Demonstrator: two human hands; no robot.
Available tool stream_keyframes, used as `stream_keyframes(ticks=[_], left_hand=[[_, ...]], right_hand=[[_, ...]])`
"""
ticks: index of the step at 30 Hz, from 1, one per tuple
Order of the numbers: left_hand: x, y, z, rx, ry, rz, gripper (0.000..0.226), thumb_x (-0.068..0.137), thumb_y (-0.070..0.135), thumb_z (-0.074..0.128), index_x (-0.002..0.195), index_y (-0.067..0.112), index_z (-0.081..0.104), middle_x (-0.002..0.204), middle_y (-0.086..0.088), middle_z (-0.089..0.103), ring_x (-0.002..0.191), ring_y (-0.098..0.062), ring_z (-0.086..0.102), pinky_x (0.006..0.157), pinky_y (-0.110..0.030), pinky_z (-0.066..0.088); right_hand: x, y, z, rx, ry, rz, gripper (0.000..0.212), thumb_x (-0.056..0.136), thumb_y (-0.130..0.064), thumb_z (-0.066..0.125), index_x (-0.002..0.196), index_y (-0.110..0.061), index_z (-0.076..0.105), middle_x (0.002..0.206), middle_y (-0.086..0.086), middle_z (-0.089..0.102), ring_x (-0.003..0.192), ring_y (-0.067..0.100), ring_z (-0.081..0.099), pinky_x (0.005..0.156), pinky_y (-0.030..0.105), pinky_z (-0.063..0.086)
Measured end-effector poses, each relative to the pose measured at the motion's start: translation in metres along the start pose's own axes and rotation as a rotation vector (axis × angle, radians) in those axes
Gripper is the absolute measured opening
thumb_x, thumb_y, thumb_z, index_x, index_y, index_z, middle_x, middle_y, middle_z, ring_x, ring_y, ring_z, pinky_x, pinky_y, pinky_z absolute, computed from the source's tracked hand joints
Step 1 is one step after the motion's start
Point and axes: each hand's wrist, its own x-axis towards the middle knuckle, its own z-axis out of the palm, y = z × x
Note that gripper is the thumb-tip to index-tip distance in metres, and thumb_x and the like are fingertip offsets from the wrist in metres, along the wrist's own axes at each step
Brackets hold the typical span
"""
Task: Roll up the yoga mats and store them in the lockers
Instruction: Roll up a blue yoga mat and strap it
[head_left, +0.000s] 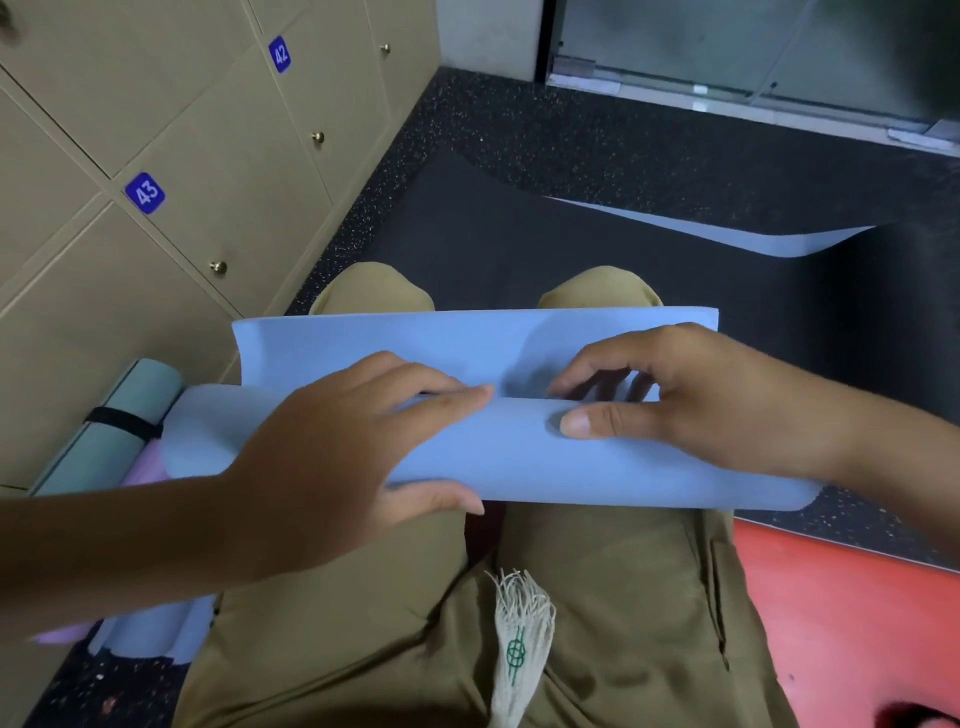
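Observation:
A light blue yoga mat (519, 457) lies across my thighs, partly rolled into a thick tube, and its loose flap (389, 338) stands up against my knees. My left hand (337, 457) wraps the roll left of centre, fingers over the top and thumb on the near side. My right hand (675, 400) holds it right of centre, thumb pressed on the roll and fingers curled into the crease behind it. Beige lockers (218, 208) numbered 42 and 43 stand to the left, all doors closed.
A teal rolled mat (124, 415) with a black strap lies by the lockers, next to a lilac mat (148, 467) and another pale blue roll (150, 629). A black mat (493, 234) with a turned-up blue corner (753, 239) lies unrolled ahead. Red flooring (857, 623) is at the right.

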Motion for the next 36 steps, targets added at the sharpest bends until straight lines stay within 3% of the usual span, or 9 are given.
stream_keyframes(ticks=[6, 10, 12, 15, 17, 20, 24, 30, 36], left_hand=[[0.021, -0.016, 0.0, -0.052, -0.119, -0.063, 0.076, 0.089, 0.085, 0.035, 0.141, 0.034, 0.058, 0.119, 0.025, 0.058, 0.108, 0.0, 0.052, 0.091, -0.023, 0.044], [0.035, -0.024, -0.004, -0.138, -0.196, -0.128, 0.085, 0.077, 0.095, 0.032, 0.14, 0.043, 0.056, 0.114, 0.049, 0.045, 0.116, 0.022, 0.038, 0.103, -0.003, 0.022], [0.035, -0.02, -0.006, -0.152, -0.157, -0.153, 0.082, 0.076, 0.093, 0.036, 0.136, 0.043, 0.06, 0.116, 0.046, 0.051, 0.118, 0.021, 0.04, 0.103, 0.0, 0.019], [0.031, -0.008, -0.009, -0.116, -0.043, -0.13, 0.057, 0.087, 0.069, 0.054, 0.128, 0.032, 0.065, 0.122, 0.023, 0.062, 0.115, 0.003, 0.051, 0.104, -0.005, 0.025], [0.027, -0.004, -0.01, -0.044, 0.008, -0.062, 0.052, 0.089, 0.059, 0.057, 0.129, 0.027, 0.066, 0.128, 0.015, 0.061, 0.117, -0.006, 0.055, 0.105, -0.018, 0.034], [0.022, 0.0, -0.007, 0.052, 0.019, -0.001, 0.057, 0.09, 0.057, 0.057, 0.133, 0.02, 0.067, 0.135, 0.008, 0.06, 0.119, -0.018, 0.059, 0.101, -0.036, 0.043], [0.026, -0.002, 0.002, 0.099, 0.003, -0.032, 0.069, 0.091, 0.061, 0.054, 0.141, 0.014, 0.06, 0.14, 0.003, 0.059, 0.124, -0.022, 0.059, 0.104, -0.038, 0.042], [0.05, -0.016, 0.009, 0.135, -0.024, -0.001, 0.082, 0.088, 0.071, 0.056, 0.142, 0.009, 0.057, 0.135, 0.0, 0.062, 0.118, -0.022, 0.061, 0.098, -0.04, 0.048], [0.075, -0.034, 0.011, 0.161, -0.036, 0.038, 0.083, 0.084, 0.079, 0.054, 0.131, 0.012, 0.063, 0.113, 0.0, 0.067, 0.095, -0.023, 0.065, 0.078, -0.044, 0.055]], right_hand=[[-0.021, 0.002, 0.027, -0.438, 0.35, -0.117, 0.045, 0.09, -0.069, 0.05, 0.116, -0.036, 0.066, 0.106, -0.021, 0.064, 0.101, 0.005, 0.057, 0.075, 0.018, 0.047], [-0.021, 0.011, 0.038, -0.425, 0.443, -0.148, 0.046, 0.094, -0.063, 0.05, 0.12, -0.03, 0.068, 0.105, -0.015, 0.069, 0.097, 0.01, 0.061, 0.078, 0.025, 0.049], [-0.017, 0.012, 0.036, -0.407, 0.461, -0.151, 0.045, 0.095, -0.061, 0.049, 0.12, -0.029, 0.069, 0.102, -0.015, 0.07, 0.093, 0.01, 0.062, 0.073, 0.024, 0.049], [-0.01, 0.009, 0.03, -0.375, 0.428, -0.131, 0.044, 0.095, -0.064, 0.046, 0.115, -0.033, 0.07, 0.096, -0.015, 0.071, 0.09, 0.009, 0.063, 0.068, 0.027, 0.052], [-0.003, 0.01, 0.023, -0.32, 0.383, -0.103, 0.047, 0.093, -0.068, 0.044, 0.113, -0.035, 0.071, 0.097, -0.016, 0.071, 0.093, 0.006, 0.063, 0.073, 0.027, 0.053], [0.012, 0.013, 0.01, -0.171, 0.276, -0.051, 0.049, 0.093, -0.073, 0.045, 0.111, -0.037, 0.073, 0.101, -0.022, 0.072, 0.099, -0.001, 0.063, 0.083, 0.023, 0.049], [0.03, 0.014, -0.003, -0.101, 0.171, 0.038, 0.041, 0.091, -0.063, 0.05, 0.108, -0.035, 0.076, 0.102, -0.019, 0.074, 0.099, 0.0, 0.063, 0.085, 0.024, 0.047], [0.033, 0.021, 0.001, -0.224, 0.438, -0.046, 0.033, 0.098, -0.05, 0.051, 0.104, -0.03, 0.075, 0.094, -0.016, 0.073, 0.091, 0.004, 0.065, 0.077, 0.031, 0.054], [0.009, 0.029, 0.023, -0.415, 0.551, -0.093, 0.039, 0.097, -0.05, 0.054, 0.124, -0.025, 0.066, 0.118, -0.011, 0.066, 0.106, 0.014, 0.059, 0.09, 0.033, 0.047]])
